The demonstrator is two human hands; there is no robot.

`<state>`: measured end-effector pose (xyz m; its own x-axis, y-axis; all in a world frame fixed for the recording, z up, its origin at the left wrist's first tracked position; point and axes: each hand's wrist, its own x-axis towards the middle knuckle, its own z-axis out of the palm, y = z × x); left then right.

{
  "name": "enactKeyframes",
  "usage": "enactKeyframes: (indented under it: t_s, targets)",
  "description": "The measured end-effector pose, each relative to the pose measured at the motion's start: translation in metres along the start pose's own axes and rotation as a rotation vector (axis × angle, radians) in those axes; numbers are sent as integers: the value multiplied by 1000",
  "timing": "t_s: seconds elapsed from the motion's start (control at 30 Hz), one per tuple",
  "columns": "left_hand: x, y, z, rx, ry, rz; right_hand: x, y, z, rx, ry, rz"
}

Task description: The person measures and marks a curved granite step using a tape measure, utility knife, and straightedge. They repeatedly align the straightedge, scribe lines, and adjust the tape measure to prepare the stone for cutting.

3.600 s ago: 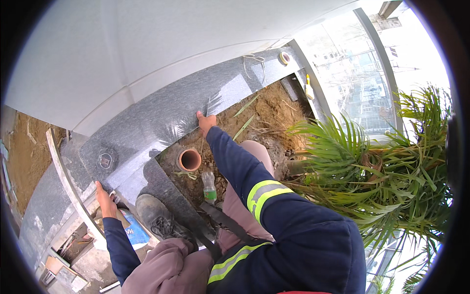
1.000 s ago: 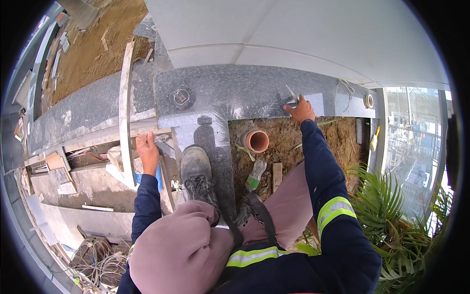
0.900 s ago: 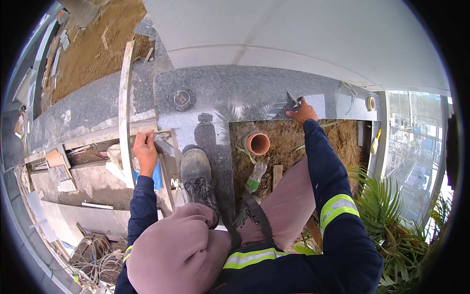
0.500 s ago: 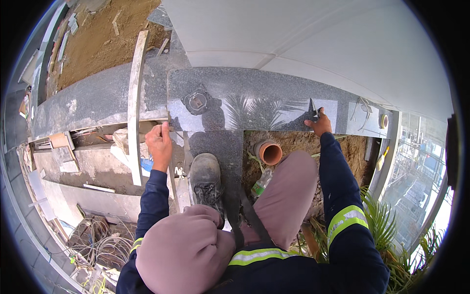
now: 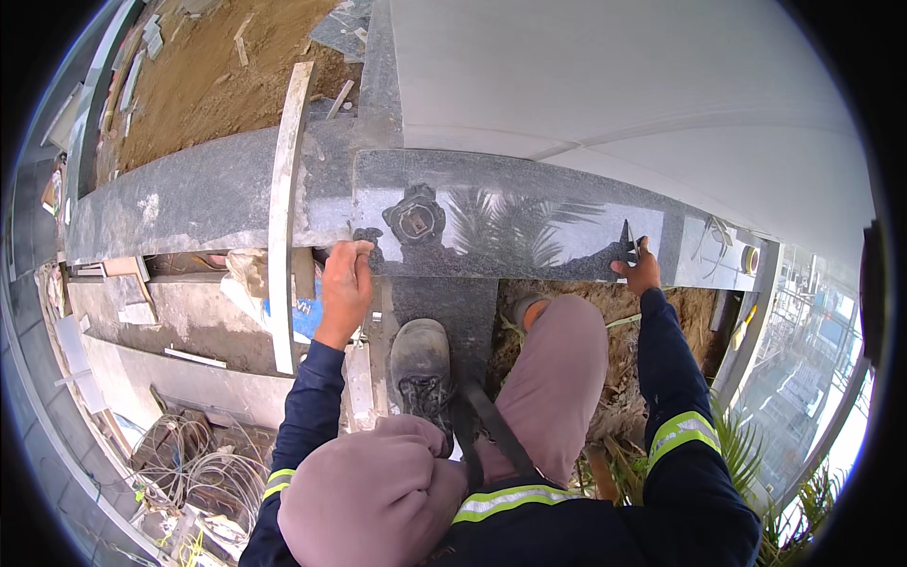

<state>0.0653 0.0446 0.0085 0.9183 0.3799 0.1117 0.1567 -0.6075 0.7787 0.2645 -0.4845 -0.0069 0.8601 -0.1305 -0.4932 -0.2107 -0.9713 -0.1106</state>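
A polished dark grey granite slab [image 5: 605, 194] lies across in front of me, mirroring palm fronds and a head-shaped outline. My left hand [image 5: 348, 291] is closed at the slab's near left corner, thumb and fingers pressed together. What they hold, if anything, is too small to make out. Toward the slab's right end, my right hand [image 5: 642, 268] grips a dark pointed tool [image 5: 626, 232], its tip pointing away from me over the slab. The tool's exact kind does not show. My shoe [image 5: 420, 354] stands on a granite strip running toward me.
A long pale wooden strip [image 5: 287, 208] lies crosswise left of my left hand. A tape roll [image 5: 750, 260] and loose wire [image 5: 715, 232] sit at the slab's right end. Beyond rises a light grey panel [image 5: 605, 76]. Tangled cables [image 5: 213, 472] lie lower left; soil [image 5: 619, 350] borders my right leg.
The view has shifted, so the slab sits further right and lower. My left hand has come up to the slab's corner. My knee now covers the orange pipe mostly; the right hand keeps its tool.
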Motion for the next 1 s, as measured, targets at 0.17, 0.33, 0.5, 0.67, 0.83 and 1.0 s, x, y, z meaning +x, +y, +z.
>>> enactKeyframes:
  t_s: [0.17,0.33,0.5,0.67,0.83,1.0]
  targets:
    - [5,7,-1,37,-129,163,1,8,2,-56,21,-47]
    - [8,19,3,25,-163,202,6,20,7,-19,26,-103]
    - [12,32,16,-94,-11,56,10,20,9,2,-10,-93]
    - [12,22,19,-97,-132,156,14,23,10,-3,-23,-93]
    - [13,21,25,-97,-115,227,17,31,11,-18,-4,-77]
    - [18,33,25,-41,-130,223,8,15,6,-22,-7,-44]
